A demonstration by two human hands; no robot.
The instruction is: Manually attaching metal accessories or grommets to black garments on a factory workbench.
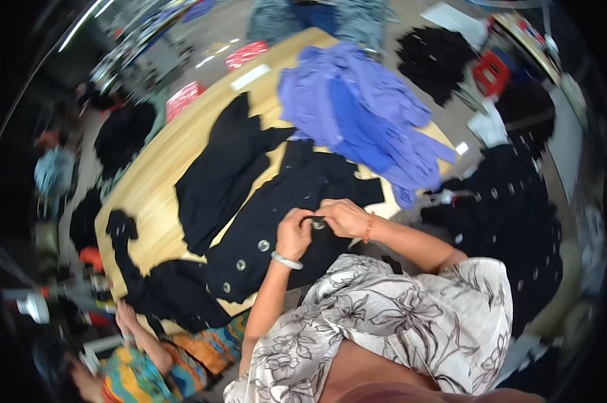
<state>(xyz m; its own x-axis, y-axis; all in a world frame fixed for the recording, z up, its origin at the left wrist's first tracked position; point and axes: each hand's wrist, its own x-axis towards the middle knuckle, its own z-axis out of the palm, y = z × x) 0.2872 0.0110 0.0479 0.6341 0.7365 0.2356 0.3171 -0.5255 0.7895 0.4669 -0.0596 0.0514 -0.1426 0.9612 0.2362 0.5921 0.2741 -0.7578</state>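
Pale wood-grain table [149, 188] — purple garments [317, 84] heaped at its far end. Black garment [276, 208] at the near edge, pinched between left hand [294, 233] and right hand [345, 218]. Dark clothing piles [434, 62] surround; co-worker [135, 376] at lower left.

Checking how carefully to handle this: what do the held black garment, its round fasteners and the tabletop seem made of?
Black garment: matte fabric, judging by soft drape; weave or knit unclear. Round fasteners: perhaps metal or glossy plastic, given silvery shine. Tabletop: smooth wood or laminate, from its pale grain.
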